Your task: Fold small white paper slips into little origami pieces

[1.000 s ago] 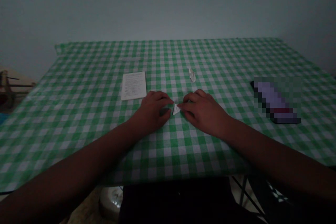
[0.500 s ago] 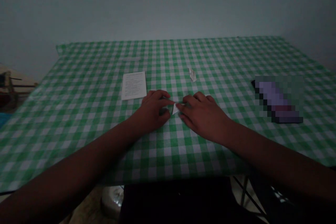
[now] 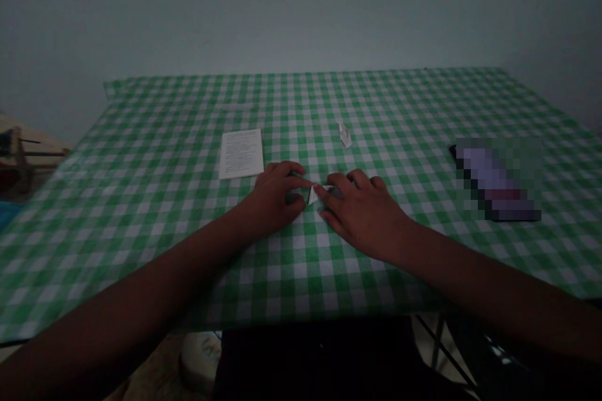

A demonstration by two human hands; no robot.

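A small folded piece of white paper (image 3: 312,197), roughly triangular with printed lines, lies on the tablecloth between my hands. My left hand (image 3: 273,195) holds it down from the left, with the index fingertip at its upper corner and the thumb bent just below. From the right, my right hand (image 3: 364,210) presses the index fingertip on the paper, its thumb stretched out below. Part of the paper is hidden under the right fingers. The two index fingertips meet or nearly meet.
A stack of printed white paper sheets (image 3: 241,154) lies left of centre. Beyond my hands is a loose folded paper piece (image 3: 345,135). A pixelated phone-like object (image 3: 493,182) lies at right. The green checked tablecloth (image 3: 301,288) ends near my lap; a wall stands behind.
My right hand has shifted slightly, its index fingertip still on the folded paper. The left hand stays almost still. The whole view has moved very slightly.
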